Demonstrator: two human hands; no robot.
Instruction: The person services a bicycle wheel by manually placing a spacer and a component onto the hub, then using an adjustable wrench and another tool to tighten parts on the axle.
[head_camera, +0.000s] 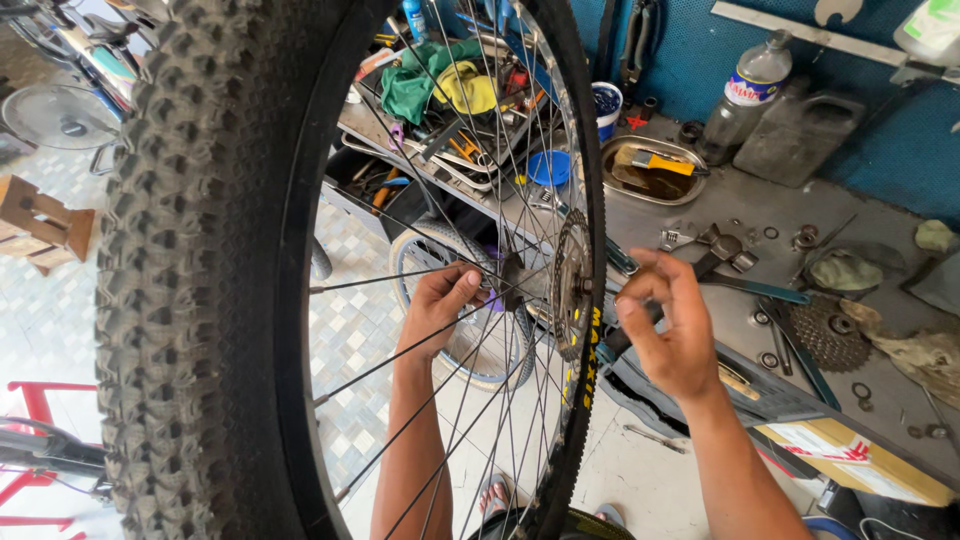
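Pinching hub (512, 272) with left hand (437, 300) fingers closed | right hand (668, 325) fingers curled loosely beside disc rotor (572, 285)

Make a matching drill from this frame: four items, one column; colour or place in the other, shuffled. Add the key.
Items
1. knobby tyre
2. plastic bottle
3. loose cassette cog
4. left hand

Descriptions
A. lying flat on the grey bench, right side
B. reaching through the spokes at the hub
C. black, upright, fills the left of the view
D. standing against the blue wall

Pairs: 1-C, 2-D, 3-A, 4-B
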